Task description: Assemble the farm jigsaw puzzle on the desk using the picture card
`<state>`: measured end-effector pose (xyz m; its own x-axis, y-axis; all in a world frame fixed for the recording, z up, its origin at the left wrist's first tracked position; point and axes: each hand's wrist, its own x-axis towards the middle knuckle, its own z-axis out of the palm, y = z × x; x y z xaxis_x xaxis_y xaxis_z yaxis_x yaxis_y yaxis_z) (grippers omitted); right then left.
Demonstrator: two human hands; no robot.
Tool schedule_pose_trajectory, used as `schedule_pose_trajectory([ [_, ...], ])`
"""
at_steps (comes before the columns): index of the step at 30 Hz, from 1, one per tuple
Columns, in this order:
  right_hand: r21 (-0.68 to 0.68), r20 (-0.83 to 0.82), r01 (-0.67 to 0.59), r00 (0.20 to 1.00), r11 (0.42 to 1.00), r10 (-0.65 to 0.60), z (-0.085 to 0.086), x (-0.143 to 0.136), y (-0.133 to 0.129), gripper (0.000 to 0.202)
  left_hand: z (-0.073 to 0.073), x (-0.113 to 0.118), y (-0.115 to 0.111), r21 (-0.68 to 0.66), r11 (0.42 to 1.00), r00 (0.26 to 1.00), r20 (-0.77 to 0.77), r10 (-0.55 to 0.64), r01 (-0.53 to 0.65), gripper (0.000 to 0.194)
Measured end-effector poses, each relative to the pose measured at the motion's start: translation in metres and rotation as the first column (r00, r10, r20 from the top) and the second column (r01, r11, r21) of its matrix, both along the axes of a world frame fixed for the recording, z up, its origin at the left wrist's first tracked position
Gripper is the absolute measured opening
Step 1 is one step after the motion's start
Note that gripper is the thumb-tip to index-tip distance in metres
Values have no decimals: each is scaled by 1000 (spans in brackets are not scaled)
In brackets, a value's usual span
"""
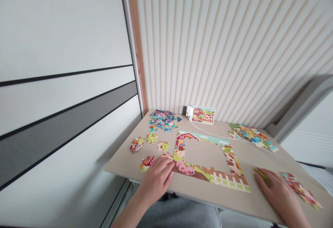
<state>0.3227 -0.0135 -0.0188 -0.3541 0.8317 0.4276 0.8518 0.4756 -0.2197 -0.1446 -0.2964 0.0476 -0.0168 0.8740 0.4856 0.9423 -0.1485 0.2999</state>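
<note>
The joined border of a farm jigsaw [186, 168] lies on the table [205, 153], its middle showing bare tabletop. My left hand [157, 177] rests at the border's lower left corner, over pinkish pieces partly hidden beneath the fingers; what it grips, if anything, I cannot make out. At the right, my right hand [278, 186] is curled on a yellow-green puzzle piece [261, 175]. Several loose pieces [147, 162] lie just left of my left hand, with small clusters [137, 145] behind them. More pieces [299, 188] sit to the right of my right hand.
A blue pile of pieces [163, 120] lies at the back left, another colourful pile [252, 135] at the back right. A farm picture card [203, 114] leans against the ribbed wall beside a white plug [189, 111]. Its white cable [215, 135] runs rightward across the table.
</note>
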Motion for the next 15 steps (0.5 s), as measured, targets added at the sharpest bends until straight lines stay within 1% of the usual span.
schedule_pose_trajectory([
  [3, 13, 5, -5, 1000, 1000, 5, -1, 2, 1, 51, -4, -32, -20, -50, 981, 982, -16, 188, -188, 37],
  [4, 16, 6, -4, 1000, 1000, 4, -2, 2, 2, 51, -6, -44, -26, -75, 967, 970, -20, 244, -245, 39],
  [5, 18, 6, -3, 1000, 1000, 3, -2, 1, 2, 50, -9, -56, -32, -104, 958, 963, -16, 268, -268, 46],
  [7, 22, 5, 0, 1000, 1000, 0, -2, 0, 2, 49, -12, -74, -39, -162, 952, 964, 21, 266, -259, 56],
  [9, 23, 3, 4, 1000, 1000, -4, -1, -1, 1, 48, -13, -84, -41, -209, 949, 963, 78, 258, -238, 54],
  [12, 25, 0, 0, 1000, 1000, 0, 1, -3, -2, 47, -14, -88, -38, -257, 940, 945, 178, 274, -224, 48],
  [15, 23, 4, -6, 1000, 1000, 6, 2, -3, -4, 47, -17, -91, -34, -296, 933, 920, 265, 288, -207, 53],
])
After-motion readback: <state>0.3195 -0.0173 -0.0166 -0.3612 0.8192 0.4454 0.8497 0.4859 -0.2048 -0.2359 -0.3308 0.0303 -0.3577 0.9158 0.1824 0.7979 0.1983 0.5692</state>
